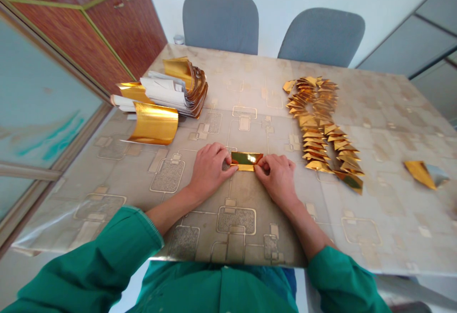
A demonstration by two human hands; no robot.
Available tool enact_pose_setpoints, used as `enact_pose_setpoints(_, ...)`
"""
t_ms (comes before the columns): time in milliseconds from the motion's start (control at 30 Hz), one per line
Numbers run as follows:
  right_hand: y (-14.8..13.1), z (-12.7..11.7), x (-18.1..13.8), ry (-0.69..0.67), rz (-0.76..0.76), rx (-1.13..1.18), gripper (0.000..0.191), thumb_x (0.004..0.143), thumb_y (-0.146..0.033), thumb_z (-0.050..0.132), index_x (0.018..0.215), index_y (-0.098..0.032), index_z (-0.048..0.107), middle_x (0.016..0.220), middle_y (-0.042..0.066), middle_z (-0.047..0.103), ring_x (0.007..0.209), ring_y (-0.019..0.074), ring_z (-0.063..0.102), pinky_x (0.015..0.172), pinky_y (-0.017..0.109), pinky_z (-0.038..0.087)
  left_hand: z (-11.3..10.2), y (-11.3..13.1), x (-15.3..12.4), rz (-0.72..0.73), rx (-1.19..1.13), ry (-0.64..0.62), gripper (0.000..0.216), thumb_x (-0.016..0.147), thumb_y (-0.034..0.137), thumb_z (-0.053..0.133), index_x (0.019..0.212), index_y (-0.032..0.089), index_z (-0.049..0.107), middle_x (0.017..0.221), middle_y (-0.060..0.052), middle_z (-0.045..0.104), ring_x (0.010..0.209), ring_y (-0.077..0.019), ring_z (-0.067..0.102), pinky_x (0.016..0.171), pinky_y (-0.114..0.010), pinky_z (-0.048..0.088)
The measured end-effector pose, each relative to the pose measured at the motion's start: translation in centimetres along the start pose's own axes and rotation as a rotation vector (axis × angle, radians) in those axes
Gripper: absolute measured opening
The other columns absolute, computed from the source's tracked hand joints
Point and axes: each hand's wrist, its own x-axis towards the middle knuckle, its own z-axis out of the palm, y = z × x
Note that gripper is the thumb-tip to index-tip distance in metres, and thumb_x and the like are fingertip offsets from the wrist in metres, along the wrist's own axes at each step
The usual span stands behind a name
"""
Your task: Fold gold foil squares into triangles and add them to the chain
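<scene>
A small folded strip of gold foil paper (246,160) lies on the patterned table (228,227) in front of me. My left hand (210,168) pinches its left end with curled fingers. My right hand (276,175) pinches the right end the same way. Both hands rest on the tabletop, pressing the strip flat between them. Green sleeves cover my forearms.
A stack of gold and white foil sheets (171,92) lies at the back left, with one curled gold sheet (153,122) in front. Several folded gold triangles (321,122) are piled at the right. One loose gold piece (424,172) lies far right. Two grey chairs (221,20) stand behind the table.
</scene>
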Motion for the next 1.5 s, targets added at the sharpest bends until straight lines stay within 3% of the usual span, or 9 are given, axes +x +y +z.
enact_pose_setpoints(200, 0.0, -0.1, 0.1, -0.012, 0.028, 0.041, 0.007, 0.084, -0.027, 0.061, 0.080, -0.023, 0.063, 0.075, 0.000, 0.065, 0.081, 0.0205, 0.052, 0.080, 0.035, 0.027, -0.1, -0.2, -0.5, 0.035, 0.032, 0.025, 0.018, 0.087, 0.033, 0.070, 0.088, 0.019, 0.059, 0.096, -0.005, 0.062, 0.092, -0.0235, 0.054, 0.082, -0.038, 0.043)
enact_pose_setpoints(267, -0.1, -0.1, 0.1, -0.015, 0.027, 0.038, 0.006, 0.084, -0.027, 0.062, 0.080, -0.023, 0.064, 0.075, 0.000, 0.065, 0.080, 0.0203, 0.052, 0.079, 0.034, 0.027, -0.2, 0.3, -1.0, 0.175, 0.091, 0.070, 0.009, 0.094, 0.028, 0.061, 0.095, 0.019, 0.062, 0.102, -0.006, 0.063, 0.096, -0.0235, 0.053, 0.087, -0.039, 0.042)
enact_pose_setpoints(333, -0.1, 0.0, 0.2, -0.011, 0.023, 0.030, 0.005, 0.084, -0.026, 0.062, 0.079, -0.023, 0.064, 0.074, -0.001, 0.064, 0.080, 0.0200, 0.052, 0.079, 0.034, 0.027, -0.1, 1.2, -1.5, 0.367, 0.148, 0.094, 0.015, 0.099, 0.022, 0.050, 0.105, 0.020, 0.064, 0.106, -0.006, 0.064, 0.098, -0.0226, 0.053, 0.090, -0.039, 0.042)
enact_pose_setpoints(433, 0.0, 0.1, 0.1, 0.003, 0.013, 0.019, 0.006, 0.084, -0.025, 0.062, 0.079, -0.023, 0.063, 0.073, -0.001, 0.064, 0.079, 0.0196, 0.052, 0.079, 0.034, 0.026, 0.7, 2.4, -2.0, 0.521, 0.169, 0.015, 0.023, 0.101, 0.019, 0.044, 0.114, 0.013, 0.063, 0.106, -0.010, 0.064, 0.096, -0.0219, 0.054, 0.087, -0.036, 0.046)
enact_pose_setpoints(600, 0.1, 0.2, 0.1, 0.012, -0.002, 0.018, 0.006, 0.085, -0.025, 0.061, 0.080, -0.023, 0.064, 0.075, -0.001, 0.065, 0.080, 0.0196, 0.052, 0.078, 0.034, 0.026, 1.8, 2.1, -1.9, 0.490, 0.156, -0.090, 0.026, 0.102, 0.020, 0.041, 0.117, 0.014, 0.062, 0.108, -0.009, 0.062, 0.096, -0.0209, 0.055, 0.086, -0.035, 0.050)
enact_pose_setpoints(900, 0.3, -0.1, 0.1, -0.010, -0.014, 0.046, 0.007, 0.086, -0.024, 0.059, 0.081, -0.023, 0.064, 0.073, -0.001, 0.063, 0.079, 0.0192, 0.052, 0.078, 0.034, 0.027, 0.6, 0.4, -1.9, 0.497, 0.017, -0.094, 0.028, 0.102, 0.021, 0.040, 0.109, 0.015, 0.066, 0.108, -0.011, 0.062, 0.099, -0.0211, 0.056, 0.089, -0.037, 0.052)
enact_pose_setpoints(1167, -1.3, 0.6, -0.4, 0.050, -0.150, 0.039, 0.006, 0.091, -0.023, 0.055, 0.089, -0.023, 0.061, 0.084, 0.001, 0.067, 0.087, 0.0203, 0.054, 0.083, 0.035, 0.028, 1.0, 0.4, -1.5, 0.560, 0.132, -0.155, 0.025, 0.098, 0.018, 0.044, 0.113, 0.012, 0.063, 0.097, -0.009, 0.061, 0.092, -0.0225, 0.055, 0.088, -0.039, 0.051)
enact_pose_setpoints(1500, -1.2, 1.0, -0.4, -0.015, -0.051, -0.017, 0.006, 0.092, -0.024, 0.054, 0.096, -0.024, 0.059, 0.086, 0.004, 0.068, 0.086, 0.0236, 0.056, 0.078, 0.036, 0.029, 0.3, 0.3, -1.5, 0.532, 0.183, -0.142, 0.021, 0.097, 0.023, 0.053, 0.113, 0.018, 0.065, 0.104, -0.008, 0.063, 0.096, -0.0228, 0.057, 0.084, -0.037, 0.048)
